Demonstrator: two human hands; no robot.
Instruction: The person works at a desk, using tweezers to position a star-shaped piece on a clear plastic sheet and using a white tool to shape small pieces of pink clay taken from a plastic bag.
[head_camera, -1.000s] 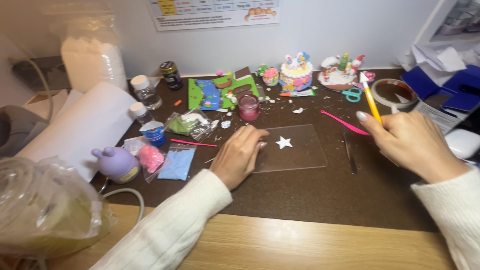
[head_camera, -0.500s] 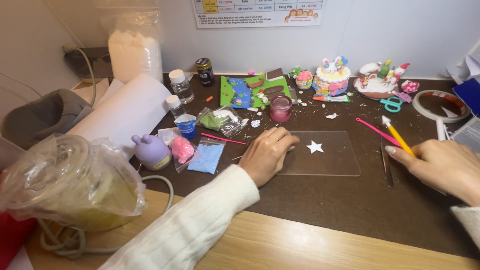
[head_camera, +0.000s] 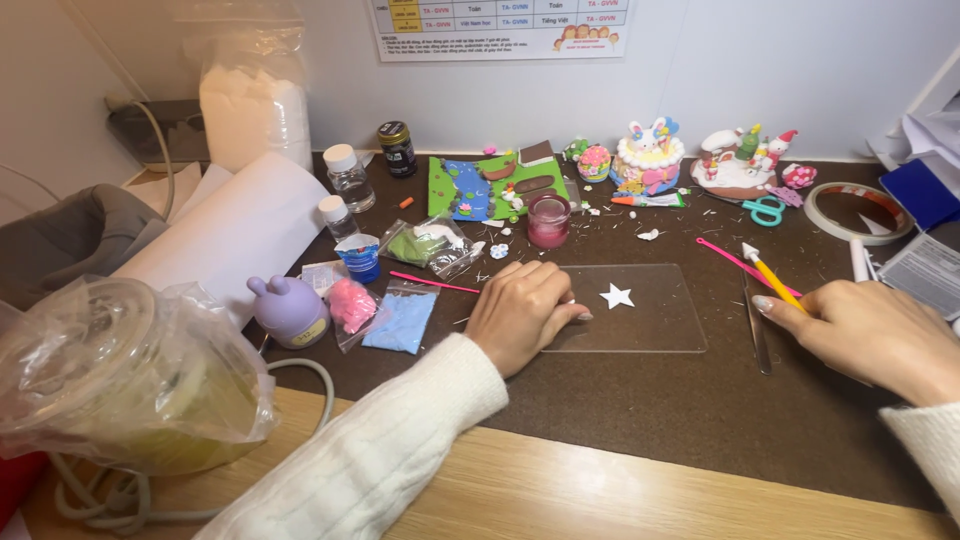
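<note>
Here, a cut white star (head_camera: 617, 296) lies finished on the clear board (head_camera: 650, 335) at centre. The left hand (head_camera: 520, 315), loosely curled and holding nothing, steadies the board; the right hand (head_camera: 875, 335) grips a yellow tool (head_camera: 772, 280), apparently for further shaping.

A clear board (head_camera: 640, 320) lies flat on the dark surface (head_camera: 620, 420) with a small white star (head_camera: 616, 296) on it; a yellow tool (head_camera: 772, 280) slants, white tip up

At the counter's back edge a white chart (head_camera: 500, 25) with coloured rows hangs on the wall before you. Near the left edge lie clear bags of blue clay (head_camera: 400, 318), pink clay (head_camera: 352, 305) and green clay (head_camera: 425, 243).
</note>
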